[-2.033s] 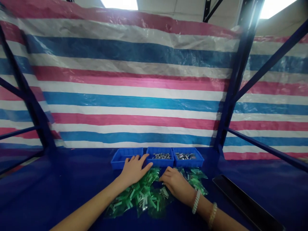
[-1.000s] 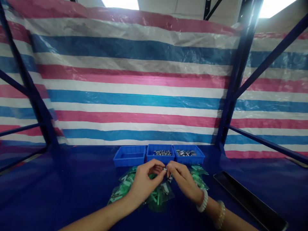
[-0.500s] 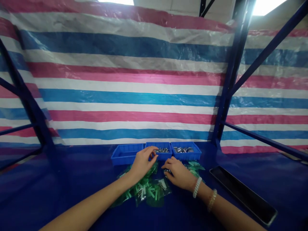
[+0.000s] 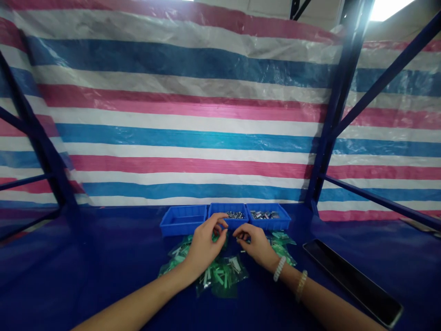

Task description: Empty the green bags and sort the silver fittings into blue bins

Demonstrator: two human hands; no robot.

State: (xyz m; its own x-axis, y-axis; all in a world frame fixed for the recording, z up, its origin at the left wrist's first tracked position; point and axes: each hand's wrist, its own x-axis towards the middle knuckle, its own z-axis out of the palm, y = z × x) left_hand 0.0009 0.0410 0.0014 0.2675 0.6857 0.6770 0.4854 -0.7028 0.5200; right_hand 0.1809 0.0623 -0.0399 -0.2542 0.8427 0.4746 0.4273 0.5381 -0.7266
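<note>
Left hand (image 4: 204,242) arched above green packets (image 4: 220,275), fingers apart; right hand (image 4: 258,244) curled inward, its fingers' closure unclear.

Left hand (image 4: 205,244) and right hand (image 4: 257,244) curl near green packets (image 4: 223,277) and blue bins (image 4: 182,228).

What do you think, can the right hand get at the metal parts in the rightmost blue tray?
Probably yes: the right hand is close in front of the rightmost blue tray, whose top is open, and nothing visible blocks the metal parts.
</note>
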